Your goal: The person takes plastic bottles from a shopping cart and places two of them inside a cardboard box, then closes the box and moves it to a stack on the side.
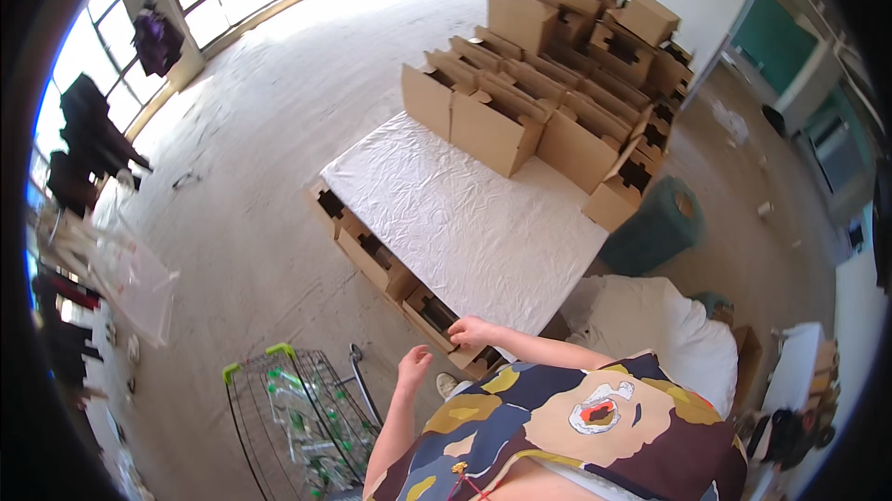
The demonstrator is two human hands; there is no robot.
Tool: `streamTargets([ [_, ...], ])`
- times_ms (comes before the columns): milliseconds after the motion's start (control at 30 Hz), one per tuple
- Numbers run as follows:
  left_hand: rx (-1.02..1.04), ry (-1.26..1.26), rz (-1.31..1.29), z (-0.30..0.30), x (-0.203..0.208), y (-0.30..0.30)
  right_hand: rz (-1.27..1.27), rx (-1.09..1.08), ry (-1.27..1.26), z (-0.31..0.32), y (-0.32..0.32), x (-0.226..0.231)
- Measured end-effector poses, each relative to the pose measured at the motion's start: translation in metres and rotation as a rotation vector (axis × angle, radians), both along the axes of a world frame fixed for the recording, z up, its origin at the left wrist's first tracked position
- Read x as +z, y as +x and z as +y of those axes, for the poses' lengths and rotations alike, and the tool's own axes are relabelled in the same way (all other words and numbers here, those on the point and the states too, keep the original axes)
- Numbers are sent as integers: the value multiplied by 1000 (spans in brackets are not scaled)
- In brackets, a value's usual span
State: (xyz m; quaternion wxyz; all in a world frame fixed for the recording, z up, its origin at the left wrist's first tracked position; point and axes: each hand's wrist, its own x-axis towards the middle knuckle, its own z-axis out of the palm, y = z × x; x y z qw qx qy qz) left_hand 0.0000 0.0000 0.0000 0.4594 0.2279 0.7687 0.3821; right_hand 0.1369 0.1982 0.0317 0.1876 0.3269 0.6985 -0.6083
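My right hand [472, 332] reaches over the nearest open cardboard box [434, 317], at the near end of a row along the table's left side. Its fingers are slightly bent and apart, with nothing seen in them. Whether they touch the box edge, I cannot tell. My left hand [415, 368] is raised beside that box, loosely curled with its fingers partly apart, and holds nothing I can see. A white, wrinkled sheet covers the table [465, 213]. More open cardboard boxes [488, 125] stand packed in rows on its far part.
A wire cart [243, 408] with green corners holds several clear bottles [307, 417], left of my left hand. Right of the table stand a green bin-like cylinder [655, 227] and a large white sack [641, 320]. Dark clothes [93, 134] hang along the left side.
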Motion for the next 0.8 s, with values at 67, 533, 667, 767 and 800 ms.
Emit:
streamTargets([
  [67, -128, 73, 37, 19, -8, 3, -12, -85, 42, 3, 17, 2],
  [533, -312, 16, 88, 104, 28, 26, 363, -1110, 947, 220, 153, 36],
  [667, -193, 43, -55, 115, 8, 33, 373, -1200, 1451, 314, 222, 108],
  [767, -140, 22, -68, 136, 15, 56, 67, -1259, 1502, 377, 280, 113],
  [800, -143, 35, -75, 143, 21, 64, -43, -1267, 1416, 395, 297, 116],
])
